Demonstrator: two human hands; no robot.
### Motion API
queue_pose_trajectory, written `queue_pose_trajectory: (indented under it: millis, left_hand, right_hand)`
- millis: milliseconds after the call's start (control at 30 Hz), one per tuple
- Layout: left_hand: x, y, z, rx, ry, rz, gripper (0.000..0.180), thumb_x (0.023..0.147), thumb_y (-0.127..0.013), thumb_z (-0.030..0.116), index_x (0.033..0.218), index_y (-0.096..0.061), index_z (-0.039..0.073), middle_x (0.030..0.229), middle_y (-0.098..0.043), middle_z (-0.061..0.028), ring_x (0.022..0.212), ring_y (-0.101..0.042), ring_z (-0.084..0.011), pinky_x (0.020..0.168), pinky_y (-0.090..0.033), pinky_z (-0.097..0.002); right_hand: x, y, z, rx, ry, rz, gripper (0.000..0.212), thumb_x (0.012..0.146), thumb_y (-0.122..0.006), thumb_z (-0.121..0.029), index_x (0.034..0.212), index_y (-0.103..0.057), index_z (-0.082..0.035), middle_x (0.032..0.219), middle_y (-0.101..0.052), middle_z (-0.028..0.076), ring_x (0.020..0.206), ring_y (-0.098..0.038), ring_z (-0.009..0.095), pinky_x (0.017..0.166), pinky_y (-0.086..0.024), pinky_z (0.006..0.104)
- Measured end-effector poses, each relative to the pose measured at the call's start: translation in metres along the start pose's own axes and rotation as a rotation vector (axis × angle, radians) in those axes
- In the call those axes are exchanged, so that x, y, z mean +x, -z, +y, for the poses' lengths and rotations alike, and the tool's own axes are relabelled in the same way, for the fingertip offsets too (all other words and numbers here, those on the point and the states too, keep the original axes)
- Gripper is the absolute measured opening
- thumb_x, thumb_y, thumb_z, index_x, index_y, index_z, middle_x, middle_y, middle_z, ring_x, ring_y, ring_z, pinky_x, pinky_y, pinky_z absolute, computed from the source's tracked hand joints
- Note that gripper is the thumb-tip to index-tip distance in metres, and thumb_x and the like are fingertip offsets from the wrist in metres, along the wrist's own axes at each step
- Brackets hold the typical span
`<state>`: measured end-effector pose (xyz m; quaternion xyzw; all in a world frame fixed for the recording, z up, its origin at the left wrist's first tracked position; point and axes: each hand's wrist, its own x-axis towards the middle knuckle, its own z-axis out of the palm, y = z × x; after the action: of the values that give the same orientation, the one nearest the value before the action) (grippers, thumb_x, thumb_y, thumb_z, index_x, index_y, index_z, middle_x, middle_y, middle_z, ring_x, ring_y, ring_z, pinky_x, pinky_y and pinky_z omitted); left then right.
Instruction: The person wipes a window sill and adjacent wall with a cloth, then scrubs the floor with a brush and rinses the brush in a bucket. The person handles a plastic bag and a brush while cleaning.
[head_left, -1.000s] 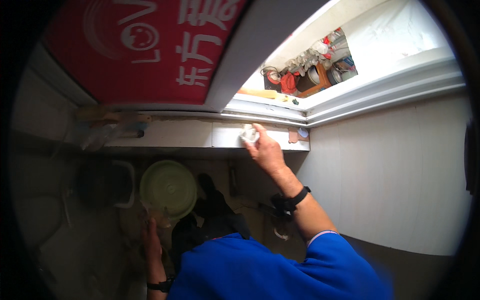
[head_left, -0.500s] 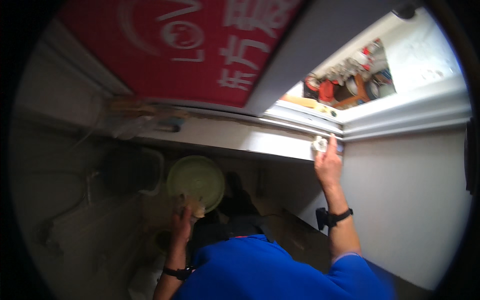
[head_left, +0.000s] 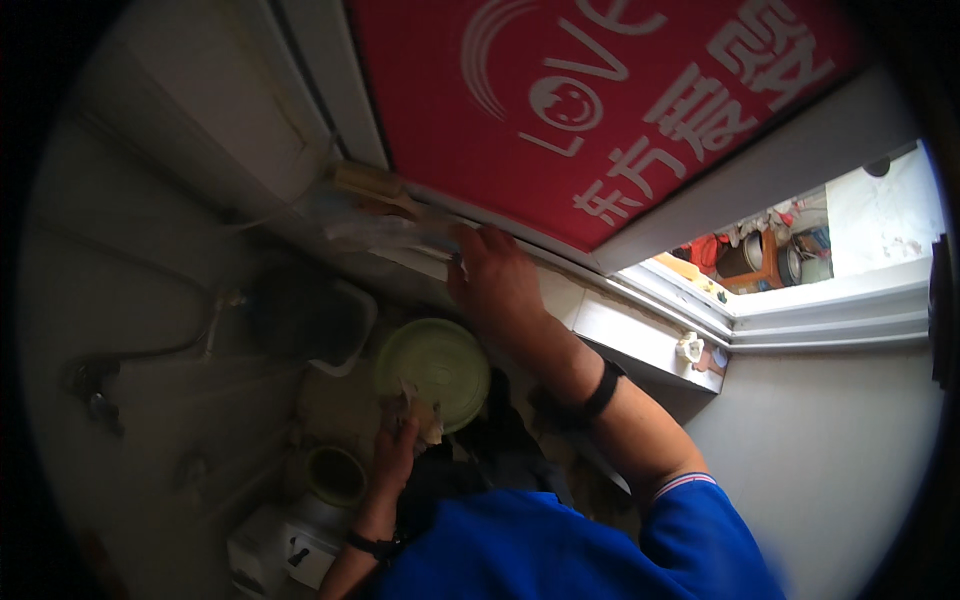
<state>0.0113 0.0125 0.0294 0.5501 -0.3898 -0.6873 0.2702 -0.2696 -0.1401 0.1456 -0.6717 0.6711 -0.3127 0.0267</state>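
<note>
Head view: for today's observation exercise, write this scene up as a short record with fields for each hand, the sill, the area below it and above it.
Left hand: holds a crumpled tan thing
Right hand: at the sill, beside a clear plastic bag; grip unclear
Sill: white lump near right end, apart from both hands
Below sill: green basin; dark tub to its left
Above sill: red panel, left of the window

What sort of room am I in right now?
Probably a small washroom or utility corner, though it's dim: there's a tap-like fitting at left, a round green basin and a window sill.
</note>
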Motion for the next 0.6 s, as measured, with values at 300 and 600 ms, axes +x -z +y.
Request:
queue_pose_trajectory:
  millis: [300, 600]
  left_hand:
    - [-0.011, 0.032, -0.016, -0.117, 0.020, 0.057, 0.060, 0.108, -0.060, 0.031, 0.157, -0.041, 0.001, 0.147, -0.058, -0.0148, 0.131, -0.058, -0.0251, 0.111, -0.048, -0.0392]
    - [-0.006, 0.039, 0.001, -0.107, -0.034, 0.088, 0.060, 0.108, -0.059, 0.036, 0.154, -0.046, 0.001, 0.148, -0.058, -0.0127, 0.133, -0.057, -0.0239, 0.111, -0.046, -0.0383]
  right_hand:
    - [0.033, -0.068, -0.019, -0.364, -0.008, -0.220, 0.068, 0.083, -0.082, -0.034, 0.136, -0.052, -0.004, 0.128, -0.056, 0.017, 0.120, -0.056, 0.037, 0.103, -0.046, 0.0522]
    - [0.047, -0.104, -0.014, -0.435, -0.034, -0.148, 0.088, 0.078, -0.085, -0.039, 0.148, -0.044, -0.005, 0.133, -0.054, 0.017, 0.126, -0.052, 0.037, 0.104, -0.041, 0.0526]
